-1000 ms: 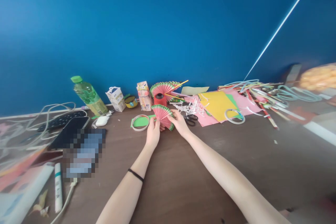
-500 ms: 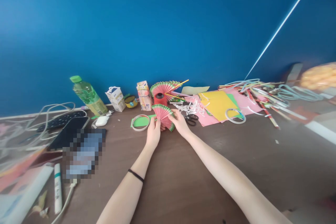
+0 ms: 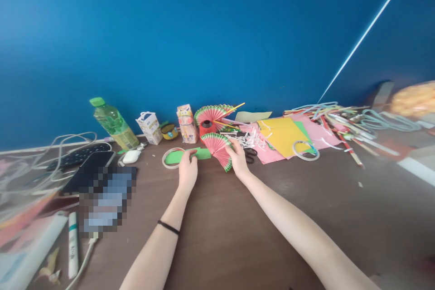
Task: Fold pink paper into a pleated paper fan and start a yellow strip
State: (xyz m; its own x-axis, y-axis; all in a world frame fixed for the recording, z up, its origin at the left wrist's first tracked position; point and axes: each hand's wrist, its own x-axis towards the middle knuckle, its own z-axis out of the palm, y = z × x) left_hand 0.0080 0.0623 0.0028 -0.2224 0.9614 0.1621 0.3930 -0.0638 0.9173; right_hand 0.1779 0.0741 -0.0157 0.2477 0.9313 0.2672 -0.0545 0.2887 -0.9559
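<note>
My right hand (image 3: 239, 161) pinches a pleated pink paper fan (image 3: 217, 147) with green edging by its right side, above the table. To its left, my left hand (image 3: 188, 170) has its fingers closed at the right edge of a roll of tape (image 3: 165, 159). Under the tape and hand lies a strip of green paper (image 3: 204, 153). Behind the held fan stands a red spool-like object (image 3: 205, 129) with a dark top. A second pleated fan (image 3: 210, 112) with yellow sticks leans farther back. Black-handled scissors (image 3: 250, 156) lie just beyond my right hand.
Yellow paper (image 3: 280, 136), pink sheets, white scraps and another tape roll (image 3: 307, 157) lie at the right. Small cartons (image 3: 186, 127) and a green bottle (image 3: 115, 122) stand along the blue wall. A phone (image 3: 108, 204), cables and a marker (image 3: 73, 244) occupy the left.
My left hand has let go of the fan and moved left onto the tape roll, which has shifted left. The fan, now in my right hand alone, has moved slightly right.
</note>
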